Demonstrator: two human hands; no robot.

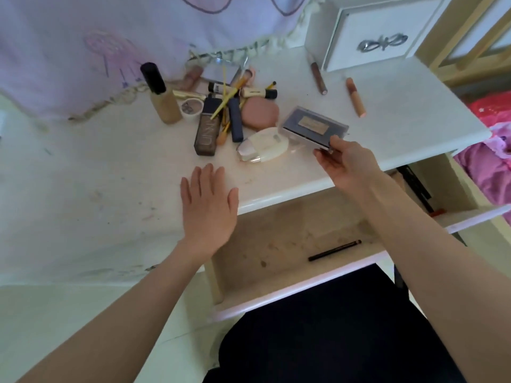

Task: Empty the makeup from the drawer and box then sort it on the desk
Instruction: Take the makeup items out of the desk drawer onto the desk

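My right hand [347, 164] pinches the near corner of a dark rectangular palette [313, 127] just above the white desk [138, 167]. Over the desk's front edge my left hand [207, 203] is held flat with straight fingers, holding nothing. A heap of makeup lies mid-desk: a foundation bottle with a black cap [161, 96], a dark UNNY tube [206, 128], a pink compact [260, 113], a white compact [262, 146], and several brushes and sticks. Two lip glosses [318, 76] [355, 96] lie further right. Below, the drawer [279, 294] stands open with a thin black pencil [334, 250] inside.
A white box with a silver handle [378, 34] stands at the desk's back right corner. A lilac cloth [83, 37] hangs behind the desk. Pink fabric [495, 150] lies to the right. My dark-clothed lap [318, 327] is under the drawer.
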